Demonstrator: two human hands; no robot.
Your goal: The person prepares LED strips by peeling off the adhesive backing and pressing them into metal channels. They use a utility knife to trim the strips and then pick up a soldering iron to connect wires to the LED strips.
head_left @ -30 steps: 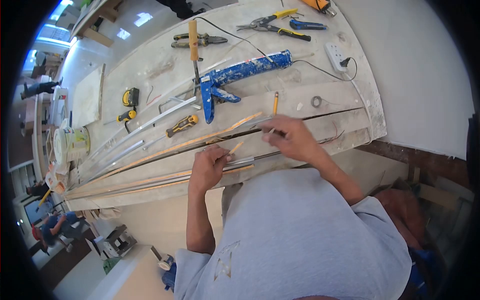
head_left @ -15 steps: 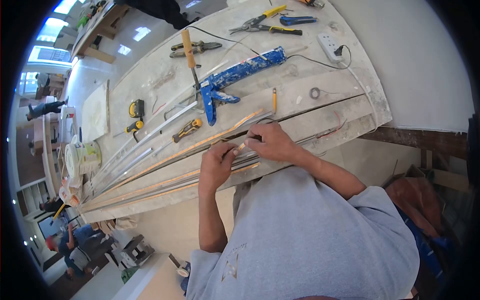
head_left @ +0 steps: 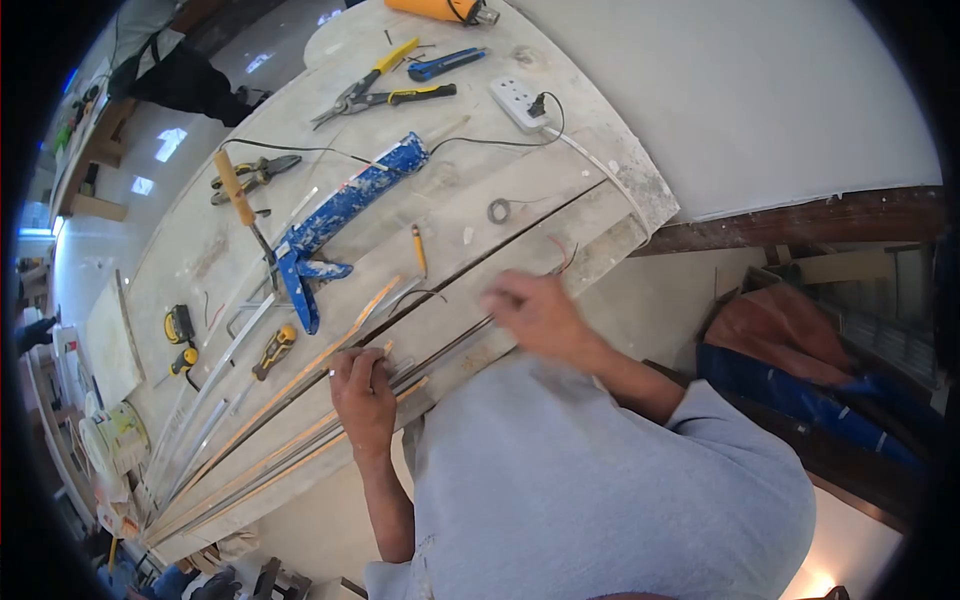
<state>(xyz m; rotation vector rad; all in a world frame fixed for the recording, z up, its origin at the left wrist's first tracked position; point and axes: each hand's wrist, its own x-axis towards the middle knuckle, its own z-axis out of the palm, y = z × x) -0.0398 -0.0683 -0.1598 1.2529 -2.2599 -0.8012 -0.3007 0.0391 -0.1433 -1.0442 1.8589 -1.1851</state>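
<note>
On the near part of the worktable, my left hand [head_left: 364, 396] is closed around the end of a thin strip, with a small light tip showing by its fingers. My right hand [head_left: 532, 312] is blurred, raised over the table's near edge to the right, apart from the left; whether it holds anything is hidden. Long orange-edged strips [head_left: 290, 450] run from near my left hand to the far left. Close by lie a short dark wire [head_left: 425, 293], a pencil [head_left: 419, 250] and a blue caulking gun [head_left: 345, 212].
A yellow-black screwdriver [head_left: 274, 352], tape measure [head_left: 179, 324], pliers [head_left: 256, 176], snips [head_left: 375, 88], blue cutter [head_left: 446, 64], wire coil [head_left: 498, 211] and power strip [head_left: 518, 103] lie on the table [head_left: 480, 165]. A person [head_left: 185, 80] stands beyond.
My hands have come apart, the right one moving away from the left. The view has turned, so the table's tools appear further left.
</note>
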